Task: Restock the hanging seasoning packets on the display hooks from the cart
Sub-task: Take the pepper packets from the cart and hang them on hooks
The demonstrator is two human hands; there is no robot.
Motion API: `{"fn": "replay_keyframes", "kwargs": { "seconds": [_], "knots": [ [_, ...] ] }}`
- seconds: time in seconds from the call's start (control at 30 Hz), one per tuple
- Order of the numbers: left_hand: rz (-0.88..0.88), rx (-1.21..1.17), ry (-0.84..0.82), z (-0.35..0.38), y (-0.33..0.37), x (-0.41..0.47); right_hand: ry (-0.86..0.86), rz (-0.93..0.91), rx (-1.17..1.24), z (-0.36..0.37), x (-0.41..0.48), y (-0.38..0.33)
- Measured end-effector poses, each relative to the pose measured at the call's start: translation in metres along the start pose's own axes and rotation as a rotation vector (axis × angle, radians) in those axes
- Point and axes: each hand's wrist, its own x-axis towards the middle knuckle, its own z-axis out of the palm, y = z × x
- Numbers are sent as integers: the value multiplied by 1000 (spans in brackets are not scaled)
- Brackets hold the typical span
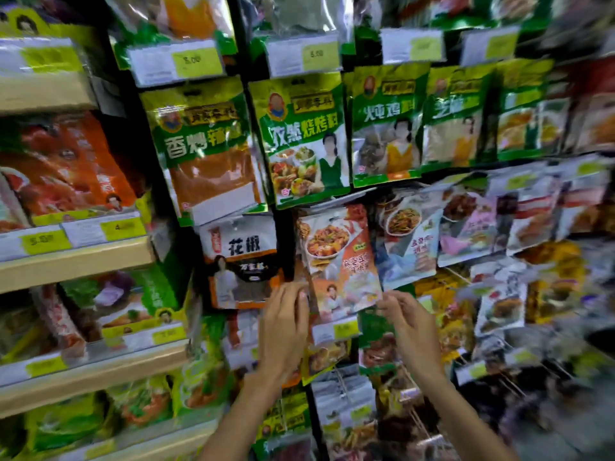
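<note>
A seasoning packet (pixel 339 261) printed with a bowl of food and an orange panel hangs tilted in the middle of the display. My left hand (pixel 284 327) pinches its lower left corner. My right hand (pixel 411 324) pinches its lower right corner. To its left hangs a white, black and orange peppercorn packet (pixel 241 261). The hook that carries the held packet is hidden behind its top edge. The cart is out of view.
Green packets (pixel 303 138) fill the row above, with yellow price tags (pixel 196 61) over them. More packets (pixel 466 224) hang to the right, blurred. Wooden shelves (pixel 73 261) with bagged goods stand on the left. Metal hooks (pixel 422 424) stick out at the lower right.
</note>
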Motion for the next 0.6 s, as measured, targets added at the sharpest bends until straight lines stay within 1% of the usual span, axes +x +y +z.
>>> {"fn": "replay_keyframes", "kwargs": {
  "seconds": [0.07, 0.13, 0.27, 0.33, 0.4, 0.5, 0.6],
  "knots": [
    [-153, -185, -147, 43, 28, -16, 70, 70, -40, -50, -7, 32],
    [-240, -327, -267, 88, 57, -33, 163, 159, -53, -101, -19, 65],
    [-412, -500, -522, 184, 118, -79, 336, 317, -49, -208, -63, 128],
    [-492, -543, -634, 230, 148, -107, 382, 410, -100, -262, -90, 156],
    [-527, -538, -743, 274, 180, -136, 418, 512, -133, -314, -115, 182],
    [-543, -520, -918, 328, 223, -173, 480, 642, -191, -383, -151, 210],
    [-519, -482, -1040, 371, 257, -199, 507, 760, -276, -435, -181, 231]
  ]
}}
